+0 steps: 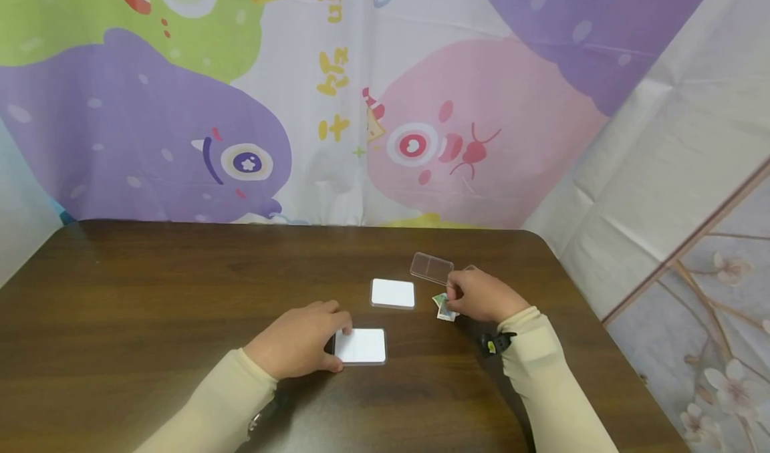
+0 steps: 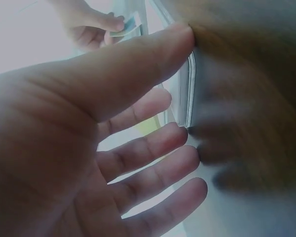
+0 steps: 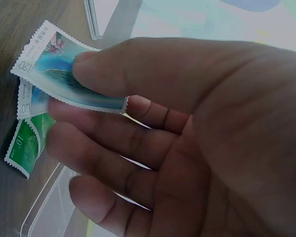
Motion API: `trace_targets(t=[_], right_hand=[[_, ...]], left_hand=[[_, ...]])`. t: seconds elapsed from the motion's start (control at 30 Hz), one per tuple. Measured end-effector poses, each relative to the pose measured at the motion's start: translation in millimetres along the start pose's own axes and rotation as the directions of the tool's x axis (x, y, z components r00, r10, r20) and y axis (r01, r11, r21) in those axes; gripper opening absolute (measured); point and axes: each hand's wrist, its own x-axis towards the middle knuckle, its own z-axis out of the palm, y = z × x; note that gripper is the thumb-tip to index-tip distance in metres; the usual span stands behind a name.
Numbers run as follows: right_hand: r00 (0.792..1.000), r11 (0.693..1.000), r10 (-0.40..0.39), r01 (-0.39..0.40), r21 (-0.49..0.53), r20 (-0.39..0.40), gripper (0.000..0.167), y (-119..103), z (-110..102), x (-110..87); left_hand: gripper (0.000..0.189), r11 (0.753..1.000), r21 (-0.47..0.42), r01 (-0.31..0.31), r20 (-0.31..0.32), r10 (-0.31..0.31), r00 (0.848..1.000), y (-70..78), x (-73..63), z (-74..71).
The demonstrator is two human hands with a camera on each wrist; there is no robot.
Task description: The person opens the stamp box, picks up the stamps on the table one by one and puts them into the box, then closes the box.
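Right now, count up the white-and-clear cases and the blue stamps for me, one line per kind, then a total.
White-and-clear plastic rectangular cases: 2
Blue-printed paper stamps with perforated edges: 2
Total: 4

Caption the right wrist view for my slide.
Right hand pinches a blue stamp, with a green stamp and clear case nearby.

On the table (image 1: 180, 292), the near case (image 1: 364, 347) touches your left hand (image 1: 301, 341); behind it lies the far case (image 1: 393, 293), right of both a stamp (image 3: 59, 75) in your right hand (image 1: 484, 296)
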Motion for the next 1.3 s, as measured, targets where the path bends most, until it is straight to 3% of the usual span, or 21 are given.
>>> trace_targets(t=[0.17,0.37,0.8,1.13,1.3], right_hand=[[1.0,1.0,0.005,-0.005,0.018,-0.002,0.021,-0.6,0.3,-0.1],[1.0,0.999,-0.001,0.001,0.037,-0.01,0.017,-0.1,1.4,1.0],[1.0,1.0,-0.02,0.02,0.02,-0.006,0.017,0.2,2.1,1.1],[0.997,0.993,-0.071,0.074,0.097,-0.028,0.014,1.0,-2.0,-0.5],[0.998,0.993,-0.049,0.053,0.103,-0.044,0.011,0.5,-3.6,-0.4]], left_hand=[[0.054,1.0,0.015,0.024,0.004,-0.024,1.0,0.5,1.9,2.6],[0.044,0.998,0.067,-0.009,-0.024,0.011,1.0,-1.0,3.1,6.2],[0.047,0.998,0.061,-0.008,-0.027,0.009,1.0,-0.9,2.4,6.5],[0.05,0.999,0.042,0.022,-0.047,-0.02,0.999,0.6,0.7,5.2],[0.049,0.999,0.04,0.021,-0.049,-0.019,0.999,0.4,0.3,4.8]])
